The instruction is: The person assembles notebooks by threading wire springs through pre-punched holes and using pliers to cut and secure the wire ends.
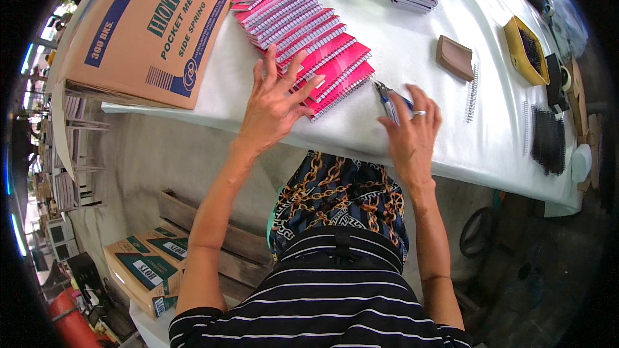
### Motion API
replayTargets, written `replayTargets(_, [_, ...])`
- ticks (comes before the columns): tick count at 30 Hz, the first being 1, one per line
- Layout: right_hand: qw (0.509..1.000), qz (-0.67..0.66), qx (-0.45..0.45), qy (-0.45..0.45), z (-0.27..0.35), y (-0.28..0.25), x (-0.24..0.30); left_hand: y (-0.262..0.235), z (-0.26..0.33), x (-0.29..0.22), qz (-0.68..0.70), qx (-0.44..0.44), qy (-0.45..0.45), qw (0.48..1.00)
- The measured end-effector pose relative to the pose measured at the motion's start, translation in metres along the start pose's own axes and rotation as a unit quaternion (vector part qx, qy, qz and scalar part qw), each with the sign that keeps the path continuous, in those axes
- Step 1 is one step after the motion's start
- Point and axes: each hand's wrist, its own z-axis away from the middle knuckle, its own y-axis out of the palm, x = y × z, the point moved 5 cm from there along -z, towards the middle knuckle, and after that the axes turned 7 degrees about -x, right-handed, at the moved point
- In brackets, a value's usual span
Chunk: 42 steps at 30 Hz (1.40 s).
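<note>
Where left fingers [271, 63] spread, notebooks [336, 50] (pink) overlap.

Black white-striped shirt [351, 306]; dark chain-patterned bottoms [342, 196]; silver ring [419, 113] on right hand [414, 132]

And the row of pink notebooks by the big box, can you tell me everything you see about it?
The row of pink notebooks is made of many small books with shiny-looking pink covers and spiral bindings that look like metal wire. They lie closed on the white table, overlapping like toppled dominoes, so many show just a strip of cover and coil. The row slants from the far left toward the table's near edge. The left hand spreads its fingers over the near end and seems to touch it.
</note>
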Motion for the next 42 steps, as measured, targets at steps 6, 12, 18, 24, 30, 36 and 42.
replayTargets(6, [0.964,-0.204,0.060,-0.162,-0.021,0.044,0.048,-0.001,0.000,0.005,0.023,0.005,-0.029,0.999])
replayTargets(12, [0.951,-0.157,0.041,-0.265,-0.019,0.057,0.053,0.003,0.006,0.009,0.039,-0.019,-0.024,0.999])
replayTargets(18, [0.953,-0.154,0.037,-0.260,-0.017,0.059,0.055,0.003,0.008,0.008,0.044,-0.017,-0.033,0.998])
replayTargets(24, [0.945,-0.184,0.036,-0.269,-0.020,0.060,0.053,0.003,0.009,0.006,0.019,-0.034,-0.025,0.999])
replayTargets(30, [0.951,-0.155,0.007,-0.266,-0.021,0.060,0.059,0.004,0.009,0.007,0.011,-0.045,-0.021,0.999])
replayTargets(36, [0.957,-0.159,-0.004,-0.244,-0.021,0.056,0.057,0.006,0.017,0.004,-0.021,-0.048,-0.025,0.998])
replayTargets(42, [0.949,-0.171,0.006,-0.265,-0.021,0.054,0.054,0.009,0.015,0.000,-0.003,-0.050,-0.031,0.998])
